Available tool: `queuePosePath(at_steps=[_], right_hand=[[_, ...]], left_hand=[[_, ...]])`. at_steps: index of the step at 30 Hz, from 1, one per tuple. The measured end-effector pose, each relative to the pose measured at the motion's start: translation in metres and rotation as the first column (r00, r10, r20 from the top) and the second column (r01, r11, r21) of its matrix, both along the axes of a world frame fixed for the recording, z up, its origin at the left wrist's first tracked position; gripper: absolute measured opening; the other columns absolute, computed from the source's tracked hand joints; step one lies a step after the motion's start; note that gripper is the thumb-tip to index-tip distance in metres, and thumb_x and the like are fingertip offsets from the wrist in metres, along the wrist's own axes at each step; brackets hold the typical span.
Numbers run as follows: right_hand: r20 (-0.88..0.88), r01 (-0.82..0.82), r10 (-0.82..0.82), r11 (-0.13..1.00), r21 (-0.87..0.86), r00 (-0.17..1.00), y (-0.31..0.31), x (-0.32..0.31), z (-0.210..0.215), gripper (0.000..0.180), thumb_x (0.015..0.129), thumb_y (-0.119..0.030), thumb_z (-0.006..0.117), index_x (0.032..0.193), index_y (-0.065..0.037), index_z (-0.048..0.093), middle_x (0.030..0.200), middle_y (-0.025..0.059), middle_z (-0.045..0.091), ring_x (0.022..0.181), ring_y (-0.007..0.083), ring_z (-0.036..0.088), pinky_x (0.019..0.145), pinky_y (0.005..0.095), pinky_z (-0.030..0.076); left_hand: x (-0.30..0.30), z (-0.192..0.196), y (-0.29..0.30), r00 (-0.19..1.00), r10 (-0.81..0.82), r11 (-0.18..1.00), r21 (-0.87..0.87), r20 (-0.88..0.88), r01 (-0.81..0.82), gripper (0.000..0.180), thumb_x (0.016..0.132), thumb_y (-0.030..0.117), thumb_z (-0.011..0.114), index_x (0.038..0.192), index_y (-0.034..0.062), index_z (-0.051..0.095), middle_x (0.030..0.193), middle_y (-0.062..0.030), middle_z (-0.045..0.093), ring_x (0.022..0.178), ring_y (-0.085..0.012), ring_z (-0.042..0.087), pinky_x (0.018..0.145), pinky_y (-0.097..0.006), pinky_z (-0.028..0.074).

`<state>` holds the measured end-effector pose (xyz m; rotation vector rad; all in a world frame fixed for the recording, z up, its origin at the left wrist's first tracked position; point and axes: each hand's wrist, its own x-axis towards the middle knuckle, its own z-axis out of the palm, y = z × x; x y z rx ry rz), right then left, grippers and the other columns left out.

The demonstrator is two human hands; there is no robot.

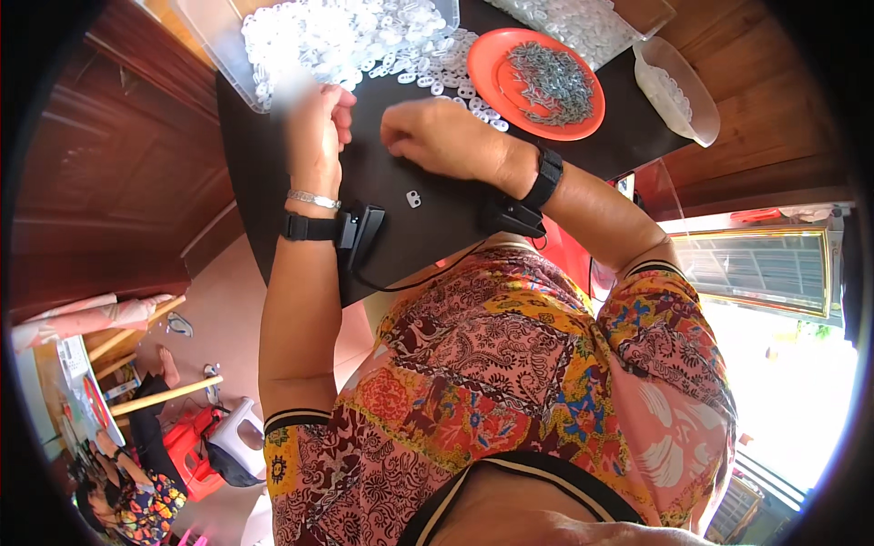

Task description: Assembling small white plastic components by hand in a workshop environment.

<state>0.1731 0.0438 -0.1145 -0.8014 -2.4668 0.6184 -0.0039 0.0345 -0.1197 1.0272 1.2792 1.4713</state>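
Observation:
My left hand [317, 127] is at the near edge of a heap of small white plastic pieces [341, 41], its fingers curled inward. A pale smear blurs its outer side, and anything in its fingers is hidden. Across a short gap, my right hand [446, 136] hovers over the black tabletop [373, 187], fingers bent and pressed together. Its fingertips point toward the left hand; what they hold, if anything, cannot be made out. Nearer my body lies one loose white two-holed piece [414, 198]. Many similar pieces spill from the heap toward an orange plate [487, 73] of small grey metal parts [555, 82].
A clear plastic bin [223, 64] holds part of the heap. Another clear tray [651, 23] of pieces stands behind the plate, with a translucent scoop [701, 109] at right. A black cable [391, 289] runs between my wrist devices. Another person [137, 491] is at lower left.

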Motion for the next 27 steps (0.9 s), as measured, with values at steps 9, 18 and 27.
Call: queuePosePath(at_steps=[9, 18, 27], right_hand=[[-0.308, 0.033, -0.13, 0.953, -0.301, 0.942, 0.037, 0.001, 0.004, 0.016, 0.083, -0.011, 0.061, 0.092, 0.001, 0.064, 0.083, 0.0058, 0.066, 0.079, 0.0111, 0.06, 0.074, 0.025, 0.048], [-0.312, -0.07, -0.127, 0.833, -0.549, 0.942, 0.029, 0.022, 0.027, 0.024, 0.083, -0.021, 0.061, 0.098, -0.003, 0.066, 0.081, 0.0025, 0.065, 0.072, 0.0087, 0.057, 0.067, 0.0235, 0.047], [0.322, 0.354, -0.359, 0.932, 0.076, 0.876, 0.075, 0.104, 0.031, 0.025, 0.073, -0.028, 0.063, 0.081, -0.005, 0.065, 0.069, 0.0114, 0.062, 0.065, 0.0237, 0.059, 0.062, 0.036, 0.046]], left_hand=[[0.013, 0.002, -0.006, 0.905, -0.416, 0.904, -0.152, -0.087, 0.401, 0.017, 0.083, 0.022, 0.052, 0.08, 0.0068, 0.058, 0.063, 0.0012, 0.052, 0.05, -0.0058, 0.045, 0.043, -0.019, 0.032], [0.014, 0.01, -0.01, 0.877, -0.478, 0.873, -0.144, -0.05, 0.467, 0.019, 0.085, 0.022, 0.051, 0.073, 0.0075, 0.056, 0.061, 0.001, 0.052, 0.05, -0.0061, 0.046, 0.044, -0.019, 0.032], [0.012, 0.009, -0.007, 0.918, -0.392, 0.918, -0.093, -0.06, 0.386, 0.02, 0.084, 0.021, 0.053, 0.07, 0.0068, 0.056, 0.058, 0.0011, 0.05, 0.047, -0.0057, 0.044, 0.042, -0.018, 0.031]])
